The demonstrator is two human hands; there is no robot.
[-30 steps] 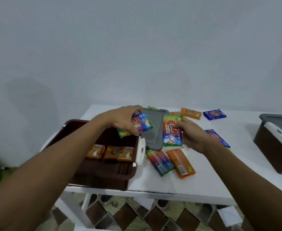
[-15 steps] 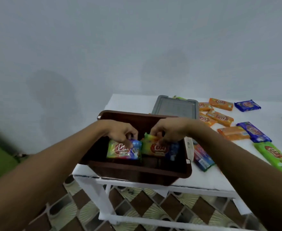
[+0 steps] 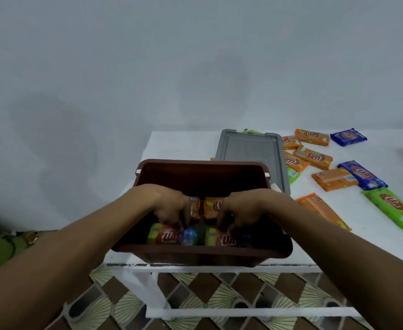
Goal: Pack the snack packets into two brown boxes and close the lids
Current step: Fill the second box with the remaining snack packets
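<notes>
An open brown box [image 3: 195, 172] stands at the near left corner of the white table [image 3: 181, 144]. Both my hands reach down into it. My left hand [image 3: 172, 206] pinches the top edge of a rainbow-coloured snack packet [image 3: 166, 236] lying against the near wall. Beside it, my right hand [image 3: 241, 210] pinches a second rainbow packet [image 3: 224, 239]. Two orange packets [image 3: 211, 206] lie further back in the box, partly hidden by my hands.
The grey lid [image 3: 250, 148] lies flat behind the box. To the right, loose packets are scattered on the table: several orange ones [image 3: 312, 136], two blue ones [image 3: 362, 175], a green one [image 3: 393, 208]. Patterned floor tiles show below the table's near edge.
Both hands carried the rainbow packets from above the table into the box and lowered them to its near side. My view swung left and down over the box.
</notes>
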